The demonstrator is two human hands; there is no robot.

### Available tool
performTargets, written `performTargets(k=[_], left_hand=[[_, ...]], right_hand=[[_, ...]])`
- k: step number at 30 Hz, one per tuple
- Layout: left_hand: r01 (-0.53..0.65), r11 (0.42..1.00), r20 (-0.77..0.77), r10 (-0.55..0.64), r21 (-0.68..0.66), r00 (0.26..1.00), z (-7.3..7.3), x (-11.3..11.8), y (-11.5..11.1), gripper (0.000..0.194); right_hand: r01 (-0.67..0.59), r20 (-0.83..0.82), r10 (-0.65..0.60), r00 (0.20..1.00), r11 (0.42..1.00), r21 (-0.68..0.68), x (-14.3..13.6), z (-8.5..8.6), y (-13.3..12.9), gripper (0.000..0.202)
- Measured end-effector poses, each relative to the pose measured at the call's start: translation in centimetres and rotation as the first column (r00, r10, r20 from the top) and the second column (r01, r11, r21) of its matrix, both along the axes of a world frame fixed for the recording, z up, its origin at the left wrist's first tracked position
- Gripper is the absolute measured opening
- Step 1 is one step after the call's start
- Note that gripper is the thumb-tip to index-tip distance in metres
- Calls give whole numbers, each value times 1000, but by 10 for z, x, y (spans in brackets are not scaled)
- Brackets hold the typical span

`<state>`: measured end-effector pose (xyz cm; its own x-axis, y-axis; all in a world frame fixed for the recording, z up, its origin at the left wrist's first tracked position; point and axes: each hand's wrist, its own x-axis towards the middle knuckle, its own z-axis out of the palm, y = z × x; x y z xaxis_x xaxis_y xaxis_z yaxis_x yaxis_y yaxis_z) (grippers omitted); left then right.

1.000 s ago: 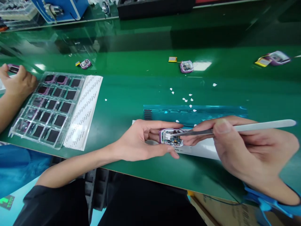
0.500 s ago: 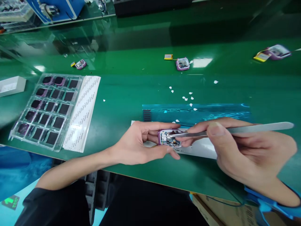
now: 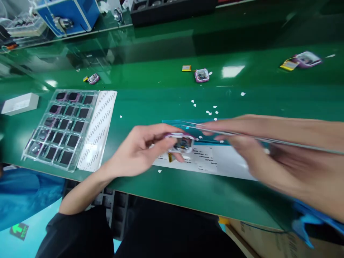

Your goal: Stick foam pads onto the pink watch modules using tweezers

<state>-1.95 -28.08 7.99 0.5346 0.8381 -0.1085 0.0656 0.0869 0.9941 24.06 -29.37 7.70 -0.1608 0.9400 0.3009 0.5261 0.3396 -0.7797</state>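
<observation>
My left hand (image 3: 145,150) grips a small purple-rimmed smartwatch case (image 3: 185,142), its circuit board showing on the open side. A bit of yellow battery (image 3: 170,157) shows just below the case. In my right hand (image 3: 258,150) is a pair of metal tweezers (image 3: 225,132), tips pointing left, parted and apart from the case. The tips hover over a clear blue film (image 3: 172,124). Under both hands lies a white printed label sheet (image 3: 199,159), partly hidden.
At left stands a clear tray (image 3: 71,168) of dark square screens, beside another printed sheet (image 3: 98,132). Small white stickers (image 3: 209,113) are scattered mid-table. Further back sit opened watch cases (image 3: 202,75) with yellow batteries, a white box (image 3: 20,104) and a blue box (image 3: 67,16).
The tweezers have lifted off the circuit board and moved up, over the blue film. My left hand has shifted slightly left and tilted the watch case, its thumb now on the rim.
</observation>
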Motion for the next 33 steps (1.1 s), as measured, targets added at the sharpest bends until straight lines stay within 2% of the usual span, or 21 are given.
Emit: performTargets(k=[1, 2, 4, 6, 8, 10, 12, 14, 18, 24, 26, 29, 31, 33], left_hand=[[-51, 996, -50, 54, 70, 997, 3, -8, 3, 20], [-90, 986, -109, 105, 139, 988, 5, -15, 5, 19], [-106, 959, -224, 167, 264, 960, 2, -26, 10, 20], [-23, 932, -341, 155, 362, 927, -7, -32, 13, 22], [121, 879, -441, 109, 461, 891, -18, -32, 14, 22], [260, 784, -509, 83, 564, 857, -30, -29, 14, 23], [351, 680, -538, 75, 643, 840, -39, -26, 13, 23], [397, 622, -557, 76, 675, 827, -44, -24, 13, 22], [405, 596, -560, 91, 693, 824, -50, -25, 13, 23], [389, 640, -552, 66, 663, 831, -52, -27, 13, 24], [388, 636, -549, 68, 667, 833, -52, -26, 14, 24], [401, 626, -554, 60, 669, 830, -54, -27, 18, 23], [427, 605, -573, 58, 672, 818, -54, -28, 19, 22], [452, 549, -576, 67, 703, 814, -51, -28, 16, 22]], right_hand=[[-100, -8, 101, 995, 990, 103, -6, -4, 7, 15], [-190, 3, 191, 982, 975, 116, -11, -9, 14, 20], [-298, 10, 298, 954, 953, 45, -17, -23, 27, 25], [-340, 13, 341, 940, 939, -47, -18, -37, 35, 27], [-343, 19, 345, 938, 937, -73, -16, -47, 39, 28], [-335, 20, 337, 941, 940, -60, -15, -52, 39, 28], [-319, 14, 320, 947, 946, -51, -14, -55, 38, 28], [-300, 8, 300, 954, 953, -47, -14, -55, 38, 27], [-277, 3, 277, 961, 959, -56, -14, -53, 39, 25], [-251, 19, 252, 968, 968, -20, -17, -55, 39, 22], [-271, 44, 269, 962, 961, 49, -18, -56, 39, 23], [-257, 183, 211, 960, 924, 282, -15, -49, 40, 33], [-215, 274, 89, 958, 853, 476, -9, -39, 40, 45], [-208, 324, -4, 946, 760, 615, -1, -30, 37, 58]])
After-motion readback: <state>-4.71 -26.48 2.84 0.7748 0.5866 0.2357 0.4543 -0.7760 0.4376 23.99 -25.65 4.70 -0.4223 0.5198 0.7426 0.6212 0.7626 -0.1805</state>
